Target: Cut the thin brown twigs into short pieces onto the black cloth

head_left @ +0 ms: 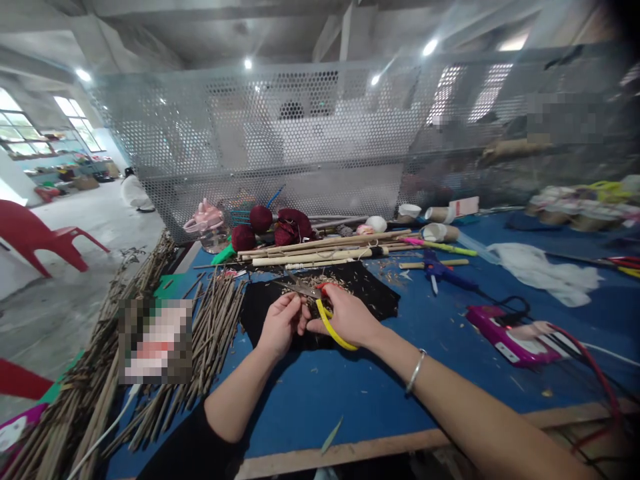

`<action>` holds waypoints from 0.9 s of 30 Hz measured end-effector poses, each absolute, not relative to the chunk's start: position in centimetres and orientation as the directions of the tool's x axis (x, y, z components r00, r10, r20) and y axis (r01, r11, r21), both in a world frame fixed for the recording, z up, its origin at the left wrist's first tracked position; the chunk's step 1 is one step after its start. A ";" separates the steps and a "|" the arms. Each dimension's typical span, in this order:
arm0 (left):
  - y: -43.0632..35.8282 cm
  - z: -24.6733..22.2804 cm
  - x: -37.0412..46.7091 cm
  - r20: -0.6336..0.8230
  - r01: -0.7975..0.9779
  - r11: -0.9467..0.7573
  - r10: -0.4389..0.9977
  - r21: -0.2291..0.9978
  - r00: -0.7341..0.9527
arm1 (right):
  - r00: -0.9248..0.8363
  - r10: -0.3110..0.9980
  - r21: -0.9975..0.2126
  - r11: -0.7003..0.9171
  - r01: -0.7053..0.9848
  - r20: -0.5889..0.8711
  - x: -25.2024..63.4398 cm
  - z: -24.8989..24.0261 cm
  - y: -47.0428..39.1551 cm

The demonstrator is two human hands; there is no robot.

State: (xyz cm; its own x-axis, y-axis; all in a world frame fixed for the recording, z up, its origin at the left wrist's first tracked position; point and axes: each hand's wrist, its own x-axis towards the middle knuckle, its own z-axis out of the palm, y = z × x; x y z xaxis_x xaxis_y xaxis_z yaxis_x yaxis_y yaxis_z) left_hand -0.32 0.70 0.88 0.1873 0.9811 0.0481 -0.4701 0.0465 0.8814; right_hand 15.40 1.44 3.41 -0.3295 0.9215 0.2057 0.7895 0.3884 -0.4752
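Observation:
My right hand (pixel 345 319) is wrapped round the handles of yellow-and-red scissors (pixel 327 325). The blades stick out to the left, just above my left hand (pixel 285 321). My left fingertips are pinched together beside the blades; what they hold, if anything, is too small to tell. Under both hands lies a black cloth (pixel 370 287) scattered with small, pale plant clippings (pixel 345 277). A bundle of thin brown sticks (pixel 215 327) rests left of the cloth.
Long pale sticks (pixel 320 257) lie behind the cloth, near dark red yarn balls (pixel 261 219). At right are a blue glue gun (pixel 445 272), a white cloth (pixel 547 270) and a magenta power strip (pixel 515 337). Longer dried stalks (pixel 100 373) line the left edge. A perforated screen (pixel 310 140) stands behind.

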 end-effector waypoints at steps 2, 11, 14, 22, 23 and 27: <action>0.7 0.8 -0.2 0.051 -0.456 0.041 0.981 0.889 0.188 | -0.343 0.919 -0.470 0.393 0.790 0.192 15.7 3.3 1.6; -0.4 0.4 0.8 0.036 -0.371 0.028 0.986 0.928 0.165 | -0.342 0.931 -0.524 0.356 0.774 0.128 16.7 2.1 0.5; -0.5 0.5 1.0 0.025 -0.383 0.034 0.988 0.923 0.149 | -0.350 0.925 -0.523 0.375 0.765 0.150 16.7 2.2 0.4; -0.6 0.8 1.0 -0.010 -0.415 0.082 0.985 0.906 0.172 | -0.368 0.916 -0.540 0.392 0.745 0.156 16.5 2.2 0.3; -0.6 0.9 1.0 -0.017 -0.432 0.093 0.984 0.897 0.178 | -0.366 0.918 -0.549 0.386 0.741 0.151 16.5 2.1 0.2; -0.6 0.9 1.0 -0.040 -0.479 0.134 0.979 0.868 0.202 | -0.354 0.927 -0.581 0.358 0.731 0.125 16.4 2.1 0.2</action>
State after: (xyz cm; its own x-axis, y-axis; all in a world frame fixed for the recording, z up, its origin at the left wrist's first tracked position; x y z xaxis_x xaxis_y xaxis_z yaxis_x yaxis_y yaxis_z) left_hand 0.99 -0.64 0.89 0.2022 0.9785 -0.0400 -0.4786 0.1344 0.8677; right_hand 16.44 0.17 2.12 -0.3544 0.9266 0.1254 0.7312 0.3582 -0.5806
